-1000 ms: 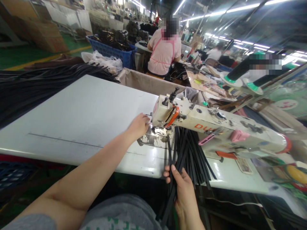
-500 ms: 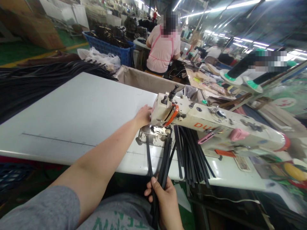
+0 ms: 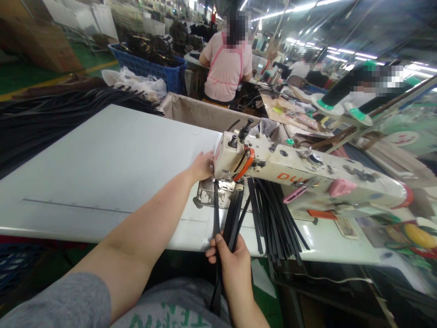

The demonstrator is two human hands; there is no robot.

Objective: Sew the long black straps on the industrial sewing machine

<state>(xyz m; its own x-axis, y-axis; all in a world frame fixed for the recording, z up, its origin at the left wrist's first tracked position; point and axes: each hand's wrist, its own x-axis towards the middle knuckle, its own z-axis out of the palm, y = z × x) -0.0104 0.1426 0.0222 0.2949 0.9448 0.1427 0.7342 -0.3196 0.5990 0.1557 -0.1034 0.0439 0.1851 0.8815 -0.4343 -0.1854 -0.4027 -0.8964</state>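
Observation:
My right hand (image 3: 232,257) is closed at the table's front edge around a bunch of narrow black straps (image 3: 233,218). One separate strap (image 3: 216,205) passes under its thumb and runs up to the needle area of a cream sewing machine (image 3: 266,166). Stretched across the table, my left arm ends with my left hand (image 3: 202,166) against the left side of the machine head. Its fingertips are hidden behind the head, so what they hold does not show. Beneath the head lies the worn metal needle plate (image 3: 208,197).
More black straps (image 3: 276,218) hang over the table edge under the machine arm. A big pile of them (image 3: 51,118) lies at the far left. Beyond the white tabletop (image 3: 136,150) are a fabric-lined bin (image 3: 201,109), a blue basket (image 3: 150,68) and a seated person (image 3: 225,68).
My right hand has moved up toward the machine with the straps. The separate strap's far end has shifted right, nearer the needle area. My left hand stays beside the machine head.

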